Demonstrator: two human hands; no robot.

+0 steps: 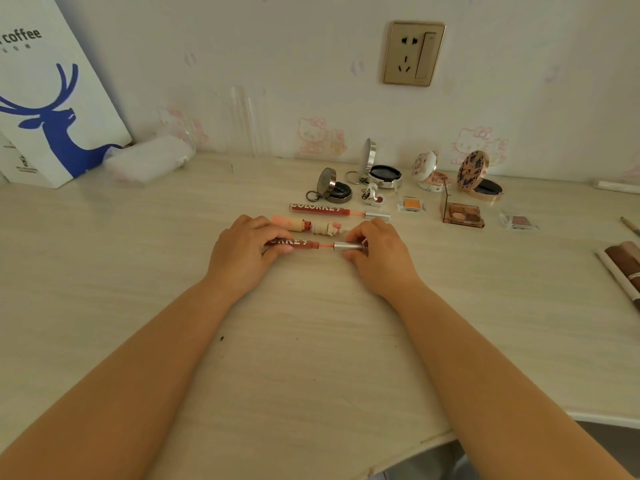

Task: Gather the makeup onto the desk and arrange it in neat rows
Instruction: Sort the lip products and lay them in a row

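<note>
Two hands [242, 252] [377, 252] grip one of three lip glosses [304, 244].

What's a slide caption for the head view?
Both hands, left hand and right hand, set a red lip gloss tube below two others on the desk.

forearms bare | no sleeves | left hand [242, 252] | right hand [379, 258] unadorned
</note>
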